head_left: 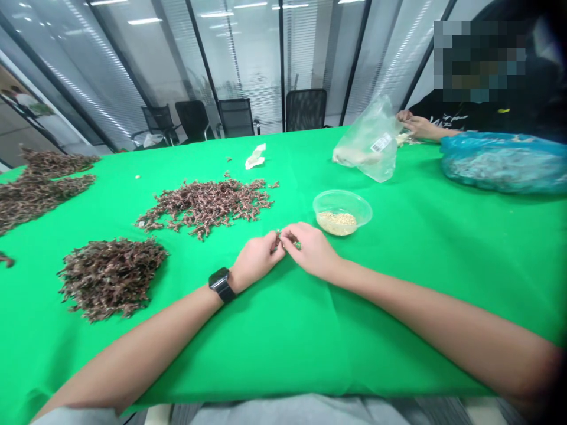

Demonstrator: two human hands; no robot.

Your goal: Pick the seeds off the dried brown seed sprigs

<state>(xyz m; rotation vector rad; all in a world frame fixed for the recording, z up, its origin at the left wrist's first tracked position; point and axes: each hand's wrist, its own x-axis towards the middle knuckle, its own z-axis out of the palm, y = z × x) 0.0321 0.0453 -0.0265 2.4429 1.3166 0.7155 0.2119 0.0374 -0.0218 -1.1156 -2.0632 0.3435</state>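
My left hand (257, 260), with a black watch at the wrist, is closed in a pinch. Its fingertips meet those of my right hand (312, 251), also pinched, over the green cloth. A small dried brown piece (279, 235) shows between them, mostly hidden by the fingers. Just beyond my right hand stands a clear round plastic bowl (364, 211) with pale yellowish small bits (337, 223) in its bottom. A loose spread of dried brown twisted pieces (212, 203) lies past my left hand. Nearer me on the left is a denser heap (113, 276) of similar pieces.
More brown heaps (39, 192) lie at the far left. A crumpled white paper scrap (256, 157) is near the back edge. At the right are a clear plastic bag (372, 144), a blue plastic bag (505, 162) and a co-worker's hands (419, 125). Black chairs (305, 109) stand behind the green-covered table (283, 342).
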